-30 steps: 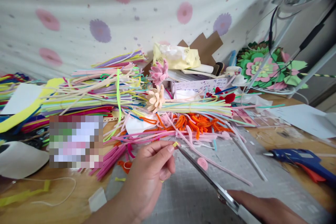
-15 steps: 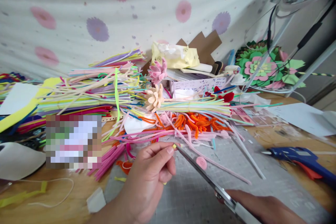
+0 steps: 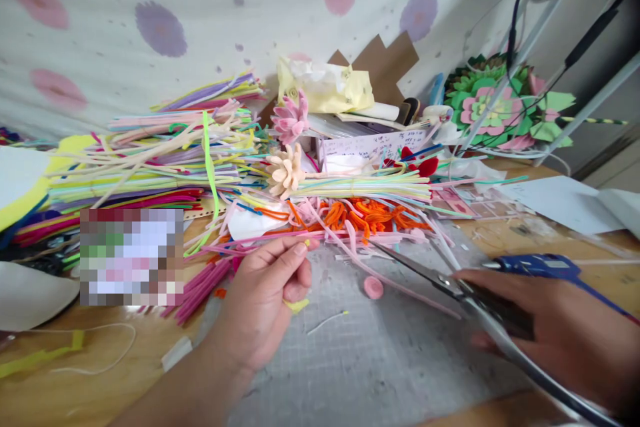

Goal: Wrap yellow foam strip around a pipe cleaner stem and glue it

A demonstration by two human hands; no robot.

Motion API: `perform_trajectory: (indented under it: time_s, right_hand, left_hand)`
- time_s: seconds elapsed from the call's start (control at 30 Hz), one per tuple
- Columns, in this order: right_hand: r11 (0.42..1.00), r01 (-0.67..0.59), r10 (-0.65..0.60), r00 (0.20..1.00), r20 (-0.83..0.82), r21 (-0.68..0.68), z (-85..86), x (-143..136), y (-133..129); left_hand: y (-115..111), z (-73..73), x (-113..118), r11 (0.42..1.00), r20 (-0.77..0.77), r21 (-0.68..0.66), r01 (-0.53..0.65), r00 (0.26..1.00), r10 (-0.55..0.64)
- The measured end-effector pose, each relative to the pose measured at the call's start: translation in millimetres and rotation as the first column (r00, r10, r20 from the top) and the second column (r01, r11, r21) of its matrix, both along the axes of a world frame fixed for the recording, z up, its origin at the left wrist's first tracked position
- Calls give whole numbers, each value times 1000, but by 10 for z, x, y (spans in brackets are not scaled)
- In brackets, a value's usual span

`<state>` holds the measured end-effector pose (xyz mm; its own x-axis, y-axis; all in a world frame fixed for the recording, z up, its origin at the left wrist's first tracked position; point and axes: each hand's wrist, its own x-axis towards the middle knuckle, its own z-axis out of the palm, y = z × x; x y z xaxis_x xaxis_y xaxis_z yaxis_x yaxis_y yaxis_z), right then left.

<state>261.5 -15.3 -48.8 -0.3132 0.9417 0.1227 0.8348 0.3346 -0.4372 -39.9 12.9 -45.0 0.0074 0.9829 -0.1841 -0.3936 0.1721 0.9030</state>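
Note:
My left hand [image 3: 273, 280] is closed in a pinch above the grey mat [image 3: 320, 360]. A small yellow piece [image 3: 307, 242] pokes out at the fingertips. More yellow material [image 3: 297, 307] shows under the curled fingers; whether it is the same piece I cannot tell. My right hand [image 3: 545, 327], somewhat blurred, grips a pair of scissors [image 3: 425, 272] whose blades point toward the left hand without touching it. Between the hands, a thin white strand with a yellow tip [image 3: 327, 321] lies on the mat, and a pink round coil [image 3: 373, 287] sits farther back.
Behind the mat are bundles of colourful pipe cleaners [image 3: 150, 167], orange ones [image 3: 370, 217] and loose pink stems [image 3: 205, 287]. Pink [image 3: 291, 117] and cream flowers [image 3: 286, 171] stand among them. A blue glue gun [image 3: 537, 265] lies at the right, beside white paper [image 3: 560, 203].
The scissors have pulled back to the right, away from the left fingertips. A white strand with a yellow tip now shows on the mat. The view has shifted slightly.

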Motion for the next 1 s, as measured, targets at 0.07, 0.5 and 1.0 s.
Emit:
perform_trajectory:
  time_s: [0.07,0.5,1.0]
  right_hand:
    - [1000,19,-18,983,183,-4,-26,32,100]
    - [970,-166,129,971,203,177,129,-337,196]
    - [817,-257,-113,807,-580,-516,36,-1455,320]
  left_hand:
    - [-3,-19,-2,998,-53,13,53,997,-53]
    - [-38,-6,3,986,1,17,169,986,-169]
    - [-19,-5,19,997,103,19,74,992,-76]
